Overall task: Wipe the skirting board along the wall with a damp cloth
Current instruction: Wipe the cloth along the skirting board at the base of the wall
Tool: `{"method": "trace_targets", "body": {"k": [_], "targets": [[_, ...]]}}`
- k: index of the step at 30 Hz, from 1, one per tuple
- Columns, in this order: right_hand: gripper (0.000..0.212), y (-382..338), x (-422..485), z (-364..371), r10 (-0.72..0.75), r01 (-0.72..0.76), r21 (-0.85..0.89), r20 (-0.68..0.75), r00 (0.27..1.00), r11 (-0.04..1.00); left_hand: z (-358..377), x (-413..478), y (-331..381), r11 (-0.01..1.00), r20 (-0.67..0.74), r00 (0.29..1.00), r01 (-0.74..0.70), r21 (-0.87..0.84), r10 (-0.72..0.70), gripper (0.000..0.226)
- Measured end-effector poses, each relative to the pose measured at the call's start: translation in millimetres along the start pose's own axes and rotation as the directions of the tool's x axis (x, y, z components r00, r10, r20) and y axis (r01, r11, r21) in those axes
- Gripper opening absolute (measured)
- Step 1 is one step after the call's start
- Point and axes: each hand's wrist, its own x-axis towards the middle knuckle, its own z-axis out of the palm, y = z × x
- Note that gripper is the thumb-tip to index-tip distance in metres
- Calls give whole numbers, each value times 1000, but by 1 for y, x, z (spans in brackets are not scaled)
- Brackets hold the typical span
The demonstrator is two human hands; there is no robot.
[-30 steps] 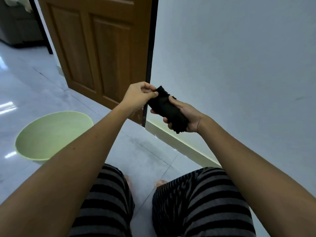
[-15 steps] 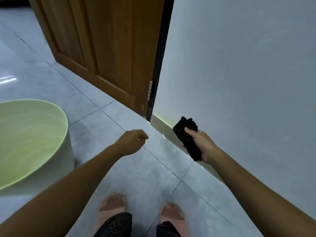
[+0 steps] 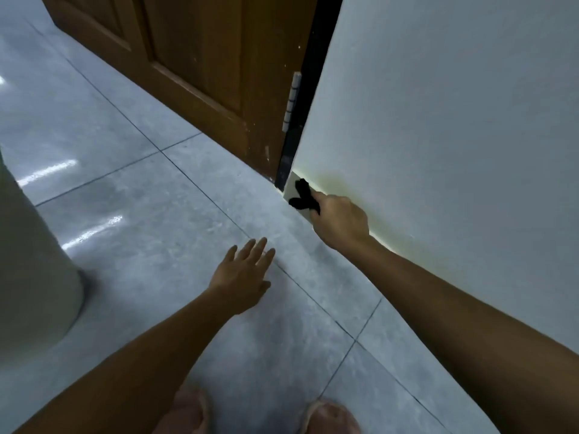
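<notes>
My right hand (image 3: 340, 219) grips a black cloth (image 3: 302, 195) and presses it against the grey skirting board (image 3: 293, 186) at its end, right beside the door frame. The skirting board runs along the foot of the white wall (image 3: 454, 120); my right hand and forearm hide most of it. My left hand (image 3: 247, 274) is flat on the grey floor tiles with the fingers spread, holding nothing, a short way left of the cloth.
A brown wooden door (image 3: 203, 57) with a hinge (image 3: 291, 101) stands just left of the wall's end. The side of a pale basin (image 3: 28, 261) stands on the floor at the left. My two feet in pink slippers (image 3: 332, 418) are at the bottom edge.
My right hand has carried the cloth down and forward onto the skirting board by the door frame. My left hand has dropped, opened and come to rest on the floor. The view has tilted lower.
</notes>
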Motion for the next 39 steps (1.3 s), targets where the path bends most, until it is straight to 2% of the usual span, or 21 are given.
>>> {"method": "trace_targets", "body": {"k": [2, 4, 5, 7, 9, 11, 15, 17, 21, 23, 28, 31, 35, 37, 39], "targets": [[40, -4, 12, 7, -170, 153, -181, -81, 982, 971, 9, 5, 2, 999, 34, 999, 35, -9, -35, 71], [41, -3, 24, 13, -335, 266, -377, -129, 933, 887, 17, 9, 5, 999, 73, 996, 47, 5, -47, 74], [42, -2, 29, 15, -390, 302, -472, -100, 915, 828, 20, 11, 6, 999, 90, 995, 45, 11, -46, 75], [45, 1, 34, 22, -470, 398, -635, 62, 880, 662, 25, 15, 9, 999, 102, 994, 47, 10, -47, 77], [51, 4, 32, 32, -491, 468, -777, 239, 838, 421, 29, 19, 12, 999, 108, 993, 52, -9, -50, 78], [57, 10, 27, 43, -453, 471, -850, 333, 827, 235, 34, 21, 15, 999, 121, 991, 54, -3, -54, 82], [55, 21, 10, 44, -376, 512, -858, 464, 802, 33, 40, 22, 14, 998, 103, 993, 60, -4, -59, 87], [54, 30, 3, 38, -394, 537, -843, 500, 771, -19, 41, 21, 14, 999, 86, 995, 54, 5, -54, 87], [64, 30, 6, 24, -440, 520, -847, 511, 738, -112, 47, 19, 13, 998, 37, 997, 62, 15, -63, 85], [57, 18, 15, 27, -410, 510, -853, 506, 759, -111, 49, 19, 15, 998, 21, 998, 66, 18, -67, 85], [55, -9, 51, 45, -392, 465, -884, 445, 805, -48, 47, 18, 15, 998, 26, 997, 66, 26, -66, 86], [53, 1, 47, 52, -399, 483, -873, 467, 789, -67, 49, 18, 13, 998, 26, 998, 64, 29, -65, 86], [45, 25, 23, 53, -401, 551, -825, 549, 733, -125, 51, 19, 13, 997, 22, 998, 63, 39, -64, 86], [44, 31, 17, 44, -421, 530, -835, 538, 730, -148, 52, 18, 13, 997, 16, 998, 66, 38, -67, 86], [43, 24, 24, 33, -447, 501, -857, 497, 744, -118, 52, 19, 14, 997, 11, 998, 68, 46, -69, 85]]}}
